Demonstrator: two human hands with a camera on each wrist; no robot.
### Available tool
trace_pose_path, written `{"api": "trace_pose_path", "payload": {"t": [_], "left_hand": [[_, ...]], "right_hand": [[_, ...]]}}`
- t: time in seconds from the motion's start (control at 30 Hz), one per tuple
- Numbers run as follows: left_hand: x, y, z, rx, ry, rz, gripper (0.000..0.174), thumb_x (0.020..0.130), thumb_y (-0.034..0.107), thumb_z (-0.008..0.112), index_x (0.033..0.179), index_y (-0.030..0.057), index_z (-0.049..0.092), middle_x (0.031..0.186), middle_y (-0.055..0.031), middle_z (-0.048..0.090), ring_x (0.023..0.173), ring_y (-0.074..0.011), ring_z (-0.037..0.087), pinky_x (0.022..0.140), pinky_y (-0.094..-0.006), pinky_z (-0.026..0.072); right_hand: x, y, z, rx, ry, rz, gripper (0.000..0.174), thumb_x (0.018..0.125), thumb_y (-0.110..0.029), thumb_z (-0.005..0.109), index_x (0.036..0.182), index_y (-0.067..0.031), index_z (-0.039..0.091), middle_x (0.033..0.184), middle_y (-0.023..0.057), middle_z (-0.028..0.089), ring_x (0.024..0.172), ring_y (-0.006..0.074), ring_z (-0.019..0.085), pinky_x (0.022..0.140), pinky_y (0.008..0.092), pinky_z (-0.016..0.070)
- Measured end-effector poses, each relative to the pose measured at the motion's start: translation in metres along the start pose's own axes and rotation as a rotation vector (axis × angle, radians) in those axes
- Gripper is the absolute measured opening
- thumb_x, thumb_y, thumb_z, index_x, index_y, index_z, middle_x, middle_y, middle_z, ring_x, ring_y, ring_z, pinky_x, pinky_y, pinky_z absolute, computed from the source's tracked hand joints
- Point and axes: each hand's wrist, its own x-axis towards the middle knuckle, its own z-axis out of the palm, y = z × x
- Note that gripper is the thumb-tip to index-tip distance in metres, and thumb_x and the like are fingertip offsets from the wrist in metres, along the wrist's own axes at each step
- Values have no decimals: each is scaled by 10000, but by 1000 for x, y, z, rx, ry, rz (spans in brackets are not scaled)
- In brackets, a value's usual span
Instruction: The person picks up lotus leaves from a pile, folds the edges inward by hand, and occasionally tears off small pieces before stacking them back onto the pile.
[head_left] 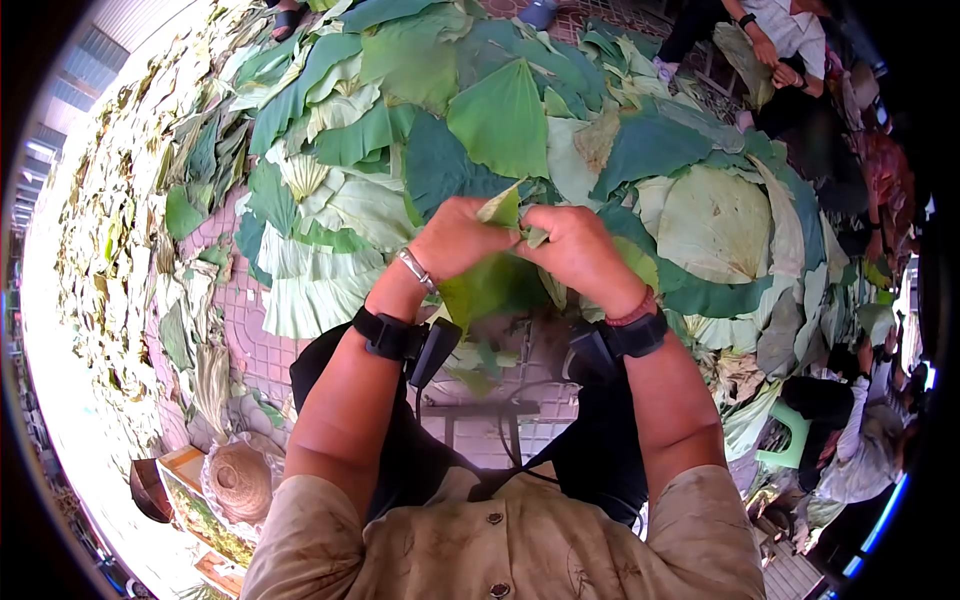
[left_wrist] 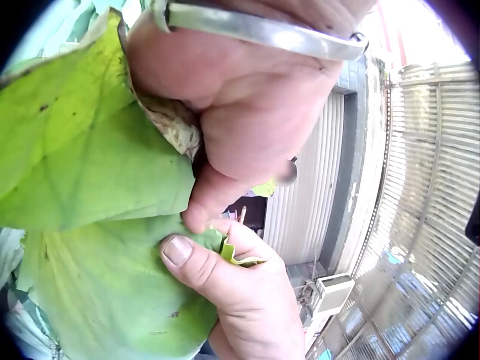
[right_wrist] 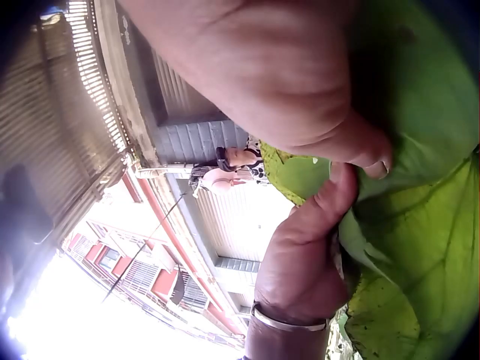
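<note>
A green leaf (head_left: 490, 290) hangs below both hands, with a small folded tip showing above them. The left hand (head_left: 462, 240) pinches its upper edge, and the right hand (head_left: 575, 245) pinches it just beside, the thumbs nearly touching. In the left wrist view the leaf (left_wrist: 97, 165) is broad and bright green with a dry brown edge by the left hand (left_wrist: 232, 105); the right hand (left_wrist: 247, 292) has its thumb flat on it. The right wrist view shows the leaf (right_wrist: 420, 225) overlapping in folds, between the right hand (right_wrist: 277, 75) and the left hand (right_wrist: 300, 262).
Many large green leaves (head_left: 500, 120) lie heaped ahead on red paving (head_left: 225, 290). Drier leaves (head_left: 120, 250) spread at the left. A straw hat (head_left: 240, 480) rests at lower left, a green stool (head_left: 788, 435) at lower right. Another person (head_left: 790, 40) sits at upper right.
</note>
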Motion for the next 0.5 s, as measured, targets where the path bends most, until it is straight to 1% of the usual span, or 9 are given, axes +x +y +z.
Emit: {"api": "trace_pose_path", "payload": {"t": [0.1, 0.3, 0.4, 0.43, 0.5], "left_hand": [[0, 0, 0, -16, 12, -9, 180, 805, 139, 716, 911, -1, 675, 770, 6, 651, 667, -69, 554, 631, -258, 469], [0, -4, -2, -148, -12, -16, 189, 809, 126, 714, 940, 0, 664, 805, 1, 657, 677, -77, 571, 640, -260, 480], [3, -10, -3, -195, -24, -35, 182, 809, 121, 715, 942, 8, 663, 812, -1, 659, 682, -83, 582, 646, -262, 487], [3, -12, -3, -211, -28, -41, 179, 809, 119, 715, 942, 12, 663, 812, -1, 660, 684, -85, 585, 648, -262, 489], [2, -12, -2, -348, -44, -49, 202, 798, 158, 706, 924, 5, 667, 779, 4, 643, 669, -80, 558, 627, -258, 468]], "right_hand": [[2, 2, 2, -14, 25, -27, 178, 702, -197, 672, 811, -59, 643, 726, 192, 608, 726, 396, 598, 640, 456, 479], [3, -5, -3, -15, -12, 0, 176, 699, -215, 685, 790, -69, 651, 713, 189, 607, 719, 388, 603, 629, 451, 481], [2, -2, 0, 31, 50, -52, 194, 674, -129, 740, 810, -38, 636, 649, 180, 561, 601, 347, 555, 561, 381, 446], [2, -1, 0, 40, 45, -49, 194, 673, -129, 739, 811, -37, 637, 653, 180, 563, 603, 346, 557, 564, 381, 447], [1, -1, -1, 57, 35, -40, 196, 673, -129, 737, 814, -37, 638, 661, 180, 567, 607, 342, 561, 568, 380, 449]]}}
